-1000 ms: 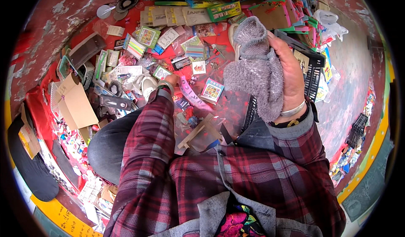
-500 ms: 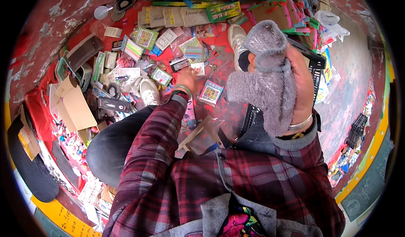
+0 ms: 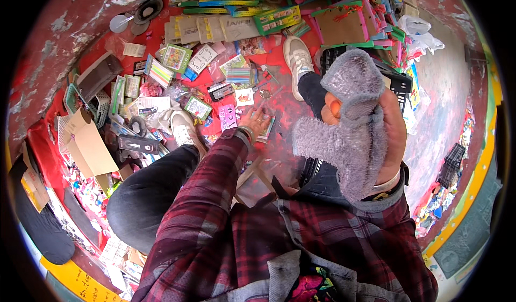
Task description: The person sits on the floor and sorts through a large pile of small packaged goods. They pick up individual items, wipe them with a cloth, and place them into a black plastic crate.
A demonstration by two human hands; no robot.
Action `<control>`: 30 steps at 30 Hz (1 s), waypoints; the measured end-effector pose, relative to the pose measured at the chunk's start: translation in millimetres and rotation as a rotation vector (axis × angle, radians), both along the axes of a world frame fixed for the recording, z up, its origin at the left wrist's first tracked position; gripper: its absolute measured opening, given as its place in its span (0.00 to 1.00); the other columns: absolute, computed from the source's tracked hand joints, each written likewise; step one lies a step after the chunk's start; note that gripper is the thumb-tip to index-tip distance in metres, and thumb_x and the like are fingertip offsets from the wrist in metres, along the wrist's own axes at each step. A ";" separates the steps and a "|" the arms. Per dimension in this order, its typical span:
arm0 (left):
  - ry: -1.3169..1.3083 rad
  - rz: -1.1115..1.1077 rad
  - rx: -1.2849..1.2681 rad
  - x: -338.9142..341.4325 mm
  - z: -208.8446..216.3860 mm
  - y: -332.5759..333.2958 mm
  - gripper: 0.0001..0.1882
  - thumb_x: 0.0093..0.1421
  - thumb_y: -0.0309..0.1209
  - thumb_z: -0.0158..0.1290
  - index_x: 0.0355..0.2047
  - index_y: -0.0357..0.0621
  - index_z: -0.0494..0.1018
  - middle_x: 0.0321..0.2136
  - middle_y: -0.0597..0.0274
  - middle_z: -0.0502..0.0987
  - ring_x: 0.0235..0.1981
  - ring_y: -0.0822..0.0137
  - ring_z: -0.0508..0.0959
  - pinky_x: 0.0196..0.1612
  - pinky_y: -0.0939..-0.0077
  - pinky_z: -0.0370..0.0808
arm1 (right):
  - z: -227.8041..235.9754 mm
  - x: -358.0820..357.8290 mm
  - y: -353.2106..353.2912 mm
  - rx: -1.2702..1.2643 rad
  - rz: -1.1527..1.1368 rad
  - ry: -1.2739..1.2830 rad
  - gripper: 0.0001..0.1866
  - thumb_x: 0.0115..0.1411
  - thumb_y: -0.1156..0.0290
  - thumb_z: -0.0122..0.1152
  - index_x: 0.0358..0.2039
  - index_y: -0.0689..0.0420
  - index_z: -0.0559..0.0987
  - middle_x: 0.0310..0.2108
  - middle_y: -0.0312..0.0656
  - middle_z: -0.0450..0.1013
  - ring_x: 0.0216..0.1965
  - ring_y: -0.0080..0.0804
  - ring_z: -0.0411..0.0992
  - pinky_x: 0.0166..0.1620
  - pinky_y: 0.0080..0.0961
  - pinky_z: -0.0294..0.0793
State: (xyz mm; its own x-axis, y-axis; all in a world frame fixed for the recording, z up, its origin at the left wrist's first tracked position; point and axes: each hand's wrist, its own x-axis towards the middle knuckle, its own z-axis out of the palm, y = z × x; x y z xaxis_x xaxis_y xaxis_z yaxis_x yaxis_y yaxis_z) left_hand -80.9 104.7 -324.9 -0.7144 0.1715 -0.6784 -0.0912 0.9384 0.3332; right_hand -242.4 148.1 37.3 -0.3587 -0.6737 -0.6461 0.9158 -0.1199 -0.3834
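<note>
My right hand point(image 3: 395, 132) is wrapped round a fluffy grey cloth point(image 3: 355, 135), held up at the right of the middle. The cloth hangs in folds, and fingertips show at its left side. Lower and farther left, my left hand point(image 3: 255, 122) reaches down with fingers stretched over a small colourful flat box point(image 3: 265, 132), which it mostly covers. Whether the fingers touch the box I cannot tell. Just left of that hand lies a pink stencil-like card point(image 3: 227, 116). Beyond it are a small white picture card point(image 3: 244, 96) and a dark cassette-like piece point(image 3: 220, 91).
Packets and small boxes point(image 3: 176, 58) crowd the red floor at the left, beside an open cardboard box point(image 3: 88, 143). Flat grey-beige packs point(image 3: 236, 28) and pink-and-green-edged boards point(image 3: 341, 25) are piled at the back. A black crate point(image 3: 395, 79) stands behind my right hand.
My left hand has moved right and slightly nearer, over the small colourful box, and its fingers have spread. The pink card now shows beside it. My right hand has lowered a little with the cloth.
</note>
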 end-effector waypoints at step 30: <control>0.567 1.336 2.113 -7.3 144.6 -118.6 0.19 0.57 0.26 0.51 0.49 0.35 0.66 0.45 0.54 0.74 0.46 0.61 0.75 0.51 0.64 0.72 | -62.0 14.3 -18.1 0.351 0.754 1.358 0.20 0.45 0.67 0.70 0.37 0.62 0.74 0.25 0.36 0.72 0.27 0.24 0.71 0.31 0.21 0.70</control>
